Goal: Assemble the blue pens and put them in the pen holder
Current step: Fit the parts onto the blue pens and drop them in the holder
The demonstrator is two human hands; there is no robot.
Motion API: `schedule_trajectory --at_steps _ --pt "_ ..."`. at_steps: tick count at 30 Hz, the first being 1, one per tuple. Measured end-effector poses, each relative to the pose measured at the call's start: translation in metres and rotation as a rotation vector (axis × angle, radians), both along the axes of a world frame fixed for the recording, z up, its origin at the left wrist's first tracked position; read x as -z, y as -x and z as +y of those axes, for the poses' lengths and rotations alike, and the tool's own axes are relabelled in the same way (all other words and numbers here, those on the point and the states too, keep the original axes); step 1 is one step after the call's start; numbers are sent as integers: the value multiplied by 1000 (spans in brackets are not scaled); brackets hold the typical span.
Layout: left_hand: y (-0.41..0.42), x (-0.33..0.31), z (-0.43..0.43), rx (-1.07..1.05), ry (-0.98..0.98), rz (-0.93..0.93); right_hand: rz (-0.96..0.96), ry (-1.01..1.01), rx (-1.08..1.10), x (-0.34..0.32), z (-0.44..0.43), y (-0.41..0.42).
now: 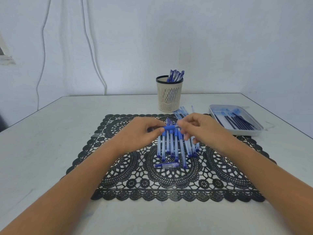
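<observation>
My left hand (pixel 142 133) grips a blue pen (pixel 169 128) held sideways, its blue grip section sticking out to the right. My right hand (pixel 201 128) pinches the pen's tip end with curled fingers. Both hands hover over a row of several blue pens (pixel 171 146) lying on a black lace mat (pixel 152 177). A loose blue cap (pixel 166 165) lies in front of the row. The beige pen holder (pixel 169 97) stands behind the mat with several capped blue pens (pixel 176 75) in it.
A white tray (pixel 245 132) at the right holds several dark refills and pale blue parts. A few clear barrels (pixel 182 111) lie between the holder and my right hand. The table's right edge runs past the tray. White cables hang on the wall.
</observation>
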State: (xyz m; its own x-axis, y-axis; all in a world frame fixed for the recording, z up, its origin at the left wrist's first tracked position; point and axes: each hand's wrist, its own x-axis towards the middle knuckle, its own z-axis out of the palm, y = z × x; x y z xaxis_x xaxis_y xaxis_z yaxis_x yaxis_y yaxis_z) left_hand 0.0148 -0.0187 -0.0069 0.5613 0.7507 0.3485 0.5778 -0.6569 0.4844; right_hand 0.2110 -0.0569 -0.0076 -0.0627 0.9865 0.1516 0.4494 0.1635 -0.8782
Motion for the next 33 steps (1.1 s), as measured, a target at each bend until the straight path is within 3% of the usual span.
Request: schedule_trajectory --at_steps 17,26,33 --pt "9 3 8 -50 128 -51 61 -102 89 -1 6 -10" --pt "10 6 11 -101 86 11 -392 -86 -301 -4 -18 15" --pt "7 3 7 -105 89 32 -576 -122 -389 4 -18 20"
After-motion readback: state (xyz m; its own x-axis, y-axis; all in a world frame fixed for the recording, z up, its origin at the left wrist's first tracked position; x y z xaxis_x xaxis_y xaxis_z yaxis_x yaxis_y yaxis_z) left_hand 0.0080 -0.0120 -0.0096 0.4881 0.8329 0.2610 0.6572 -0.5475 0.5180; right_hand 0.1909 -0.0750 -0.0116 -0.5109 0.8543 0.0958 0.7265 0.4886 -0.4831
